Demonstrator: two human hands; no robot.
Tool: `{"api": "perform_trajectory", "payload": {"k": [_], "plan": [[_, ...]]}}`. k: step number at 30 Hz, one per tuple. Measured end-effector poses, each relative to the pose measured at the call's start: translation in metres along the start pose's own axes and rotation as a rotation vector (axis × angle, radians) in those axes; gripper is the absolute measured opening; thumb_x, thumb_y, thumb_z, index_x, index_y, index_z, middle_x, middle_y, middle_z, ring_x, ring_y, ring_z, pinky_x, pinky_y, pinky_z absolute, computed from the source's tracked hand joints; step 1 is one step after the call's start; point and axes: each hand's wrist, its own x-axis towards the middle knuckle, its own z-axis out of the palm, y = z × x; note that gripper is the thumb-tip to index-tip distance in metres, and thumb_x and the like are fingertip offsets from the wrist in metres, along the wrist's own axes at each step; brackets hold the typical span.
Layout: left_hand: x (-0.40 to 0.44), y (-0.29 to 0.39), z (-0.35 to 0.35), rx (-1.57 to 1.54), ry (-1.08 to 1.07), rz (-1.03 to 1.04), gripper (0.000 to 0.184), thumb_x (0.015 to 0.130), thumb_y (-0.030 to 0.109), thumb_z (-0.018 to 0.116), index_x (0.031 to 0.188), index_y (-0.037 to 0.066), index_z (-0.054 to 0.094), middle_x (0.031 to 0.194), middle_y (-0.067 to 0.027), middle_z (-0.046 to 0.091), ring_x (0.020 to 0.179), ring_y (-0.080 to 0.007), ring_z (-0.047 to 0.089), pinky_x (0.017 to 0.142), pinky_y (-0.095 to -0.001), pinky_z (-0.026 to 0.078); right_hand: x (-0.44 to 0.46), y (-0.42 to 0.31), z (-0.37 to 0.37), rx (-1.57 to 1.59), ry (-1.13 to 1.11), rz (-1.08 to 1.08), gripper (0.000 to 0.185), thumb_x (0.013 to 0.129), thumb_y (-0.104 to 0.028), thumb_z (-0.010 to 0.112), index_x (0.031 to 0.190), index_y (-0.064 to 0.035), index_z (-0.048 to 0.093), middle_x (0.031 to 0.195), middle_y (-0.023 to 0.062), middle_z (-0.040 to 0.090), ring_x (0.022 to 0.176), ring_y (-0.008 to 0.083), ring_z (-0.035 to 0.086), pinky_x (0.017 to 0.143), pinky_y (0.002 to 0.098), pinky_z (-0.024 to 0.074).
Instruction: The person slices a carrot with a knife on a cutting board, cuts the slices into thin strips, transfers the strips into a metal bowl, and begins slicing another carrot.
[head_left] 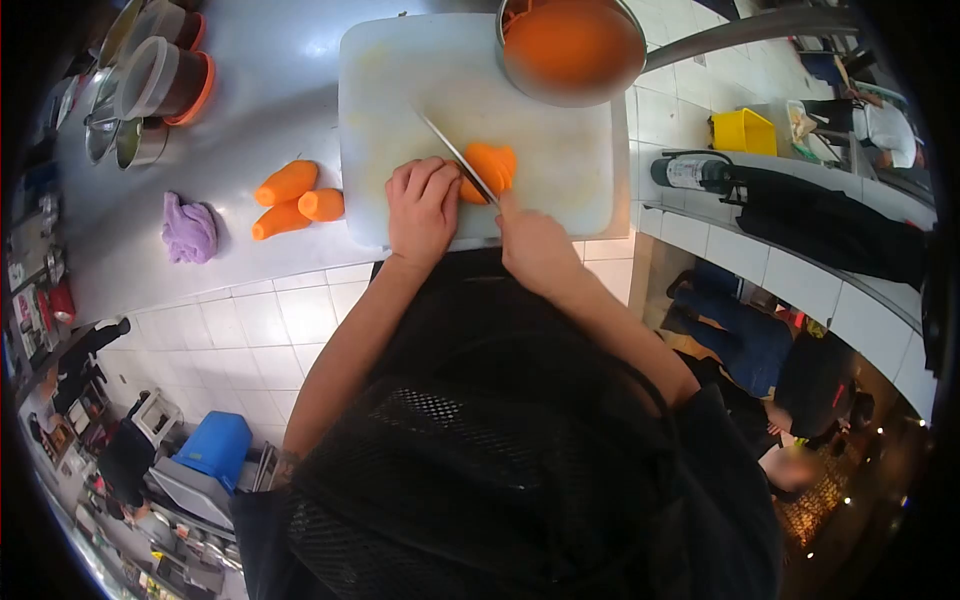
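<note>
My right hand (532, 243) is closed round the handle of a knife (452, 148), whose blade points up and left across the cutting board (380, 90). Under and beside the blade lies a carrot (488, 170), with thin slices fanned out on its right. My left hand (424, 208) rests on the board just left of the blade, fingers curled together over the carrot's left end, which they mostly hide. Several peeled carrots (287, 184) lie on the metal counter left of the board. A metal bowl (570, 98) at the board's top right holds orange pieces, blurred in view.
A crumpled purple cloth (189, 229) lies on the steel counter (270, 100). Lidded containers (150, 85) stand at the counter's upper left. Beyond the board on the right are a yellow bin (743, 132) and a fire extinguisher (690, 172). Other people are visible at the edges.
</note>
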Motion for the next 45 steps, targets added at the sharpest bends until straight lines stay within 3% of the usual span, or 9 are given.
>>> {"api": "perform_trajectory", "payload": {"k": [4, 6, 13, 22, 31, 33, 37, 42, 45], "plan": [[-0.004, 0.000, 0.001, -0.038, -0.003, -0.024, 0.021, 0.089, 0.009, 0.074, 0.108, 0.012, 0.066, 0.113, -0.0027, 0.064, 0.108, -0.0300, 0.058, 0.095, -0.0431, 0.044, 0.001, 0.004, -0.027, 0.150, -0.037, 0.006, 0.018, 0.101, -0.010, 0.054, 0.111, 0.0025, 0.045, 0.074, 0.0297, 0.064, 0.073, 0.0509, 0.064, 0.066, 0.0602, 0.0477], [-0.005, -0.001, 0.000, -0.017, -0.010, -0.025, 0.021, 0.088, 0.008, 0.074, 0.108, 0.012, 0.066, 0.113, -0.0027, 0.064, 0.108, -0.0297, 0.058, 0.094, -0.0429, 0.044, -0.012, -0.016, -0.051, 0.071, -0.077, 0.012, 0.028, 0.090, -0.005, 0.058, 0.115, 0.0015, 0.047, 0.075, 0.0265, 0.067, 0.072, 0.0483, 0.067, 0.068, 0.0591, 0.0526], [-0.004, 0.002, 0.001, -0.006, 0.007, -0.019, 0.024, 0.087, 0.008, 0.076, 0.109, 0.012, 0.066, 0.113, -0.0020, 0.065, 0.108, -0.0284, 0.059, 0.093, -0.0423, 0.044, -0.050, -0.057, -0.098, 0.007, -0.343, 0.132, 0.030, 0.085, -0.001, 0.055, 0.112, 0.0037, 0.045, 0.073, 0.0281, 0.065, 0.071, 0.0474, 0.067, 0.066, 0.0575, 0.0537], [-0.003, 0.002, 0.001, -0.003, -0.008, -0.022, 0.025, 0.086, 0.008, 0.076, 0.109, 0.012, 0.066, 0.113, -0.0017, 0.066, 0.107, -0.0284, 0.060, 0.092, -0.0424, 0.044, -0.027, -0.045, -0.060, 0.057, -0.210, 0.082, 0.023, 0.088, -0.001, 0.053, 0.109, 0.0035, 0.044, 0.072, 0.0274, 0.066, 0.070, 0.0484, 0.067, 0.066, 0.0577, 0.0539], [-0.004, -0.003, 0.003, -0.051, 0.029, -0.009, 0.022, 0.087, 0.006, 0.074, 0.108, 0.011, 0.067, 0.112, -0.0030, 0.067, 0.107, -0.0291, 0.060, 0.093, -0.0415, 0.045, 0.002, 0.005, -0.016, 0.126, -0.036, 0.014, 0.036, 0.088, 0.000, 0.054, 0.122, 0.0050, 0.046, 0.076, 0.0280, 0.066, 0.075, 0.0490, 0.067, 0.070, 0.0602, 0.0517], [-0.003, -0.003, 0.004, -0.047, 0.036, -0.001, 0.022, 0.087, 0.006, 0.074, 0.107, 0.011, 0.067, 0.112, -0.0035, 0.067, 0.107, -0.0291, 0.060, 0.094, -0.0415, 0.045, 0.002, 0.002, -0.032, 0.187, -0.043, -0.015, 0.021, 0.101, -0.012, 0.055, 0.114, 0.0022, 0.045, 0.073, 0.0286, 0.063, 0.073, 0.0515, 0.063, 0.066, 0.0609, 0.0474], [-0.005, -0.001, 0.001, -0.027, 0.015, -0.022, 0.022, 0.086, 0.005, 0.075, 0.106, 0.010, 0.067, 0.111, -0.0044, 0.067, 0.107, -0.0291, 0.060, 0.094, -0.0415, 0.045, -0.028, -0.035, -0.068, 0.077, -0.045, 0.011, 0.019, 0.101, -0.011, 0.053, 0.112, 0.0020, 0.045, 0.072, 0.0281, 0.063, 0.072, 0.0511, 0.063, 0.065, 0.0602, 0.0479], [-0.004, 0.002, 0.001, -0.013, 0.036, -0.019, 0.022, 0.085, 0.006, 0.076, 0.105, 0.010, 0.067, 0.111, -0.0042, 0.066, 0.107, -0.0288, 0.060, 0.093, -0.0413, 0.045, -0.045, -0.060, -0.093, 0.021, -0.289, 0.116, 0.025, 0.086, 0.000, 0.055, 0.109, 0.0056, 0.046, 0.073, 0.0283, 0.065, 0.073, 0.0488, 0.067, 0.069, 0.0584, 0.0531], [-0.005, 0.001, 0.002, -0.016, 0.029, -0.019, 0.022, 0.085, 0.006, 0.076, 0.105, 0.010, 0.067, 0.111, -0.0039, 0.066, 0.106, -0.0287, 0.060, 0.093, -0.0413, 0.045, -0.038, -0.059, -0.088, 0.046, -0.203, 0.057, 0.024, 0.086, 0.001, 0.055, 0.107, 0.0057, 0.046, 0.074, 0.0282, 0.066, 0.073, 0.0485, 0.067, 0.069, 0.0580, 0.0536]]}}
